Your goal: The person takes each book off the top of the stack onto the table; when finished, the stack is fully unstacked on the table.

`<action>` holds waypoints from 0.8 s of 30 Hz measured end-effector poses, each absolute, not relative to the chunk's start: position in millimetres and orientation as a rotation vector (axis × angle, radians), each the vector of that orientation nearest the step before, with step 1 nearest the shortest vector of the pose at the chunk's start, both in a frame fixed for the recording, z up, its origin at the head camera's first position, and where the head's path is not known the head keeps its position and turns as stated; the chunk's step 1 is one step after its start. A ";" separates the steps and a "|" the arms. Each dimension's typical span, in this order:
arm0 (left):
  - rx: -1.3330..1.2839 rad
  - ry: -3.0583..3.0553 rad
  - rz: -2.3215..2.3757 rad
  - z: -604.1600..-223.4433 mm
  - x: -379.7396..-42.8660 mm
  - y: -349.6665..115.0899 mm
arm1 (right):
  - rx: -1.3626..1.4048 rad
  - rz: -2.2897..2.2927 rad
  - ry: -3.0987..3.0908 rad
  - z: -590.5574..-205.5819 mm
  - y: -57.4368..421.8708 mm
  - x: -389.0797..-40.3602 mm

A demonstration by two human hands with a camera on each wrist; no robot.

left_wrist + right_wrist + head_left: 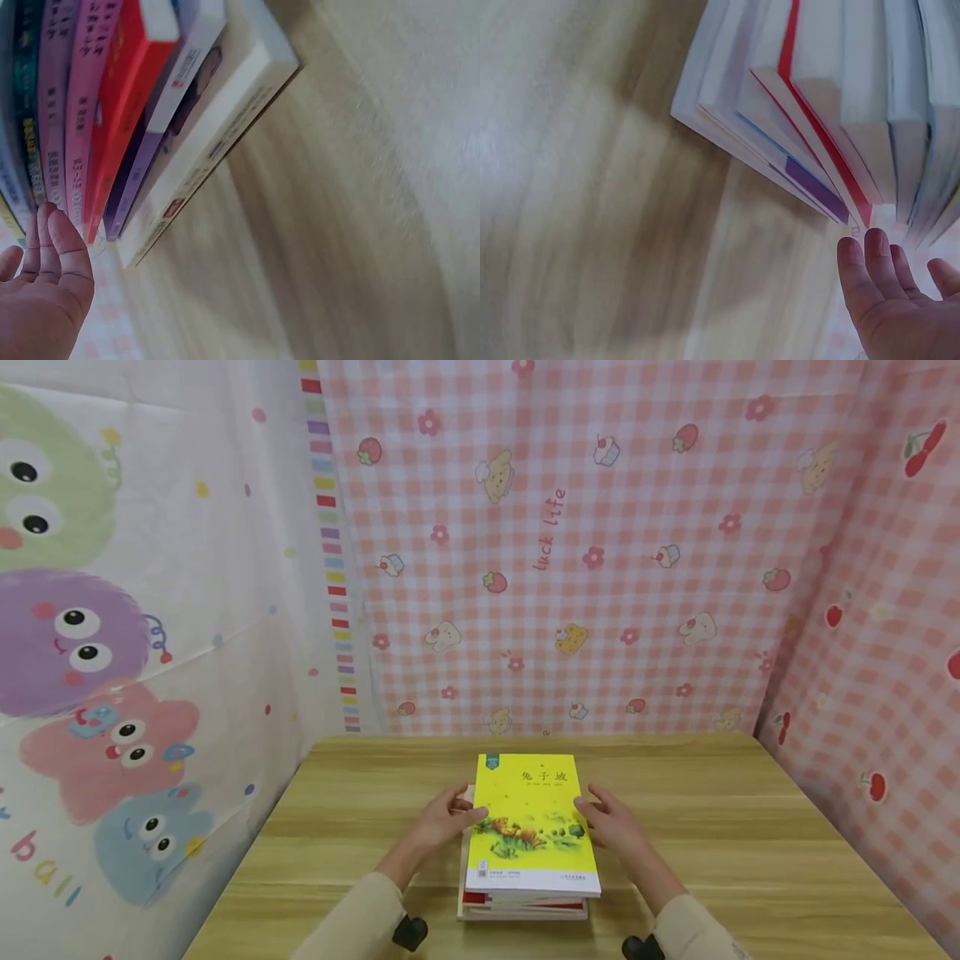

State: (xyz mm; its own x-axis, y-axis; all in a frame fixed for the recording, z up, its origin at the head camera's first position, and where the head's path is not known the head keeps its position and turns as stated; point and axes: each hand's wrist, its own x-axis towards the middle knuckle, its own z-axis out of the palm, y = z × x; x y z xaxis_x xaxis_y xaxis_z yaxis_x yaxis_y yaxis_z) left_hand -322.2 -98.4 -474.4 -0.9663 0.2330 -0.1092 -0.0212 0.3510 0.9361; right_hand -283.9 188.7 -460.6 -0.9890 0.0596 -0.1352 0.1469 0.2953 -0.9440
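One stack of paperback books (525, 906) lies flat on the light wooden table (750, 827), near its front middle, topped by a yellow-covered book with a green meadow picture (531, 822).

Head view: only the yellow cover and two or three lower edges, red and white, show. Left wrist view: the spines (97, 112) show, at least six, among them purple, pink, red, violet and a cream one lowest. Right wrist view: the page edges (840, 112) show instead, with a red cover edge among white blocks; an exact count cannot be told.

Two hands, one at each side of the stack. Left hand (442, 818): fingers straight and spread, tips against the stack's left side. Right hand (611, 818): fingers likewise extended, tips at the right side. Neither grip curls round a book. Both forearms, in cream sleeves, angle inward from the near table edge.
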 end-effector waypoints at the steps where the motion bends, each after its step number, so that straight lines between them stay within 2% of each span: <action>1: 0.196 2.390 1.660 -475.7 -321.6 -97.8 | 0.202 -1.811 2.466 -461.2 187.6 -283.2; 24: 0.290 2.302 1.720 -484.9 -322.3 -102.7 | 0.215 -1.885 2.421 -472.4 177.5 -278.6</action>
